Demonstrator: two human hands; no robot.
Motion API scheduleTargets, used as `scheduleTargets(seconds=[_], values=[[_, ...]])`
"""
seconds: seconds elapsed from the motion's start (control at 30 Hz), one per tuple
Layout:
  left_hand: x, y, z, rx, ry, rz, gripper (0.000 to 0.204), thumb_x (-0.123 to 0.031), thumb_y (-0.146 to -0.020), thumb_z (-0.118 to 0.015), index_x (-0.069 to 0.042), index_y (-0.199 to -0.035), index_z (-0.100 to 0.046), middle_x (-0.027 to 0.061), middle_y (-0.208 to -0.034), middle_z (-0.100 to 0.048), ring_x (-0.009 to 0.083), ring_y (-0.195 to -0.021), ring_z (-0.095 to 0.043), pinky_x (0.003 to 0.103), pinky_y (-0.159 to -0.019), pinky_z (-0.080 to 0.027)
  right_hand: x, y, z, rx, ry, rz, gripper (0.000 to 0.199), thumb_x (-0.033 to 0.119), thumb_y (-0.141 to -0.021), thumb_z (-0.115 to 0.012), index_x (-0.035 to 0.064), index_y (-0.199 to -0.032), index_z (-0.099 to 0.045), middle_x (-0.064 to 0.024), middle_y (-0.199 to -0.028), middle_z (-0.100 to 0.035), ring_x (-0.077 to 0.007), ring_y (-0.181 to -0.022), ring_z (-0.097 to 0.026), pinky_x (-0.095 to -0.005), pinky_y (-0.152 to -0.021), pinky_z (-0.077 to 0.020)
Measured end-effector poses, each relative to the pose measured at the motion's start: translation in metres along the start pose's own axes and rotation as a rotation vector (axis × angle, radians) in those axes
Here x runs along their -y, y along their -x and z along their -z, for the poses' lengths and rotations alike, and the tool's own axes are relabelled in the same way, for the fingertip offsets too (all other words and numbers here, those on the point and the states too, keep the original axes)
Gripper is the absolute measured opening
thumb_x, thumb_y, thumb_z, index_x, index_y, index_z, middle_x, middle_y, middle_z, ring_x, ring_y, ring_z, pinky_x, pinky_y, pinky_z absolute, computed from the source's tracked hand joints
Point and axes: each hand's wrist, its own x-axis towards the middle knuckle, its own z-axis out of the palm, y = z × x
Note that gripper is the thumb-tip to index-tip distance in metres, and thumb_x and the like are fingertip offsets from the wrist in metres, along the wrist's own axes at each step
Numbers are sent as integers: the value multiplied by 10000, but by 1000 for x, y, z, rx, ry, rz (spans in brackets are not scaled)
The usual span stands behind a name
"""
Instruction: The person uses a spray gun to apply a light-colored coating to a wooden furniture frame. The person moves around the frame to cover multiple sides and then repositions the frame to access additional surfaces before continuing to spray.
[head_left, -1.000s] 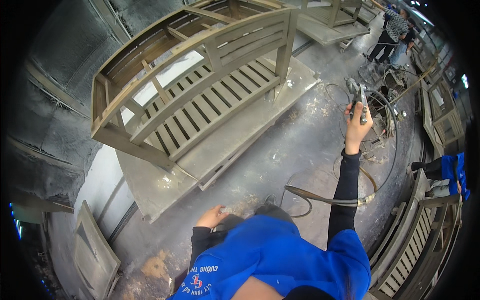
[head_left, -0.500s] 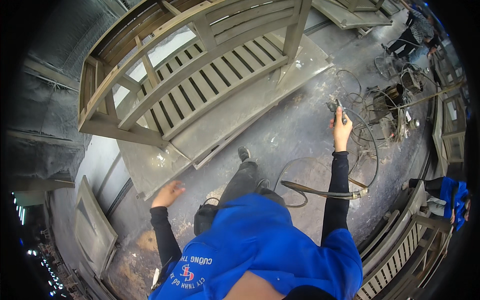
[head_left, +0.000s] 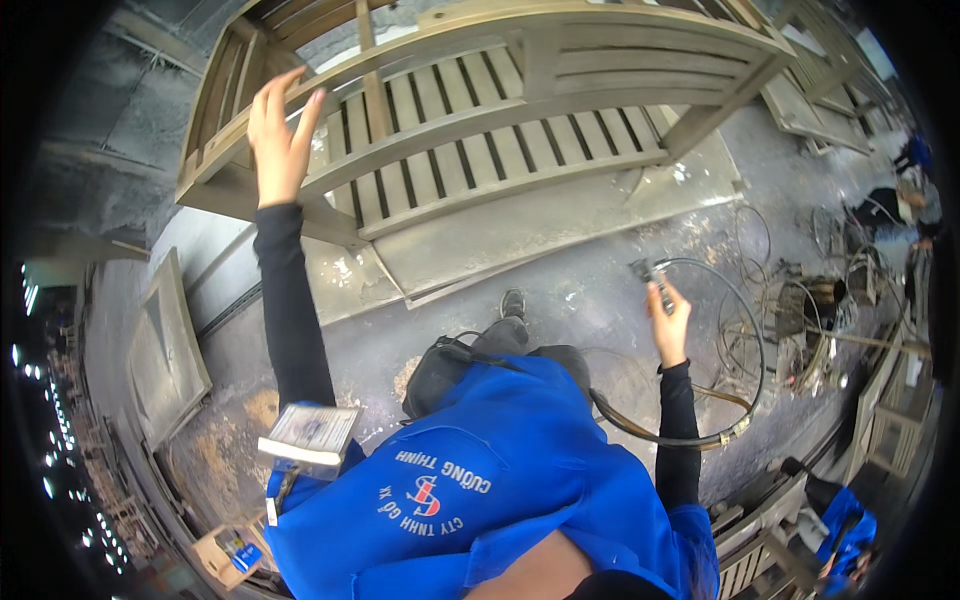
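A brownish-grey wooden bench with a slatted seat [head_left: 450, 183] fills the far side of the view. Stretched out to its left end, my left hand [head_left: 280, 140] is open, thumb apart from the fingers, over the bench's top rail [head_left: 420, 50]. Whether it touches the wood, I cannot tell. My right hand [head_left: 671, 322], away to the right over the floor, is closed round a spray gun [head_left: 655, 278]. A dark hose [head_left: 762, 340] loops from the gun back under my right forearm.
The bench stands on a flat board [head_left: 500, 240]. Tangled hoses and a dark pot [head_left: 822, 292] lie on the right. A tilted panel [head_left: 170, 350] is at the left. Another person [head_left: 845, 525] in blue is at the lower right, near more slatted furniture [head_left: 755, 570].
My left hand has risen from low at my left side up to the bench's top rail. The right hand, still holding the spray gun, sits lower in view. The whole view has shifted.
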Motion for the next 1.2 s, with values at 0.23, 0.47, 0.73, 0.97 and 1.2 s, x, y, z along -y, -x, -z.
scheduleTargets(seconds=[0.23,0.47,0.73,0.97,1.2], values=[[16,-50,-72,236,-525,73,530,-603,-1010,-423,-186,-1163,-712,103,-1089,-727,323,-1058,-670,417,-907,-495,75,0,-67,629,-85,321,492,285,-904,-764,58,-1326,-655,-199,-1255,-685,-327,-1156,-682,-378,-957,-541],[42,-48,-74,400,-468,104,465,-560,-998,-432,-238,-1137,-737,67,-981,-755,262,-973,-710,426,-902,-491,81,-14,-10,630,-76,263,509,289,-908,-756,64,-1350,-638,-174,-1286,-678,-318,-1205,-653,-387,-987,-525],[94,-51,-81,630,-682,120,457,-440,-1036,-328,-488,-1481,-422,15,-1357,-656,299,-1180,-655,408,-1024,-473,-13,-44,152,-42,41,-32,431,232,-987,-691,17,-1357,-636,-54,-896,-710,-97,-789,-639,-264,-702,-515],[128,-48,-82,523,-779,-106,824,-32,-922,-511,-554,-1520,-290,70,-1324,-662,317,-1141,-671,423,-918,-553,-76,-6,189,-115,28,-132,480,276,-1019,-651,-23,-1389,-590,-23,-744,-622,-69,-676,-555,-247,-620,-456],[79,-50,-73,627,-719,24,826,-21,-922,-508,-559,-1514,-298,76,-1255,-697,326,-1084,-688,420,-898,-552,-83,1,181,8,97,-417,410,343,-1015,-655,-31,-1180,-685,-23,-687,-618,-79,-623,-566,-252,-583,-450]])
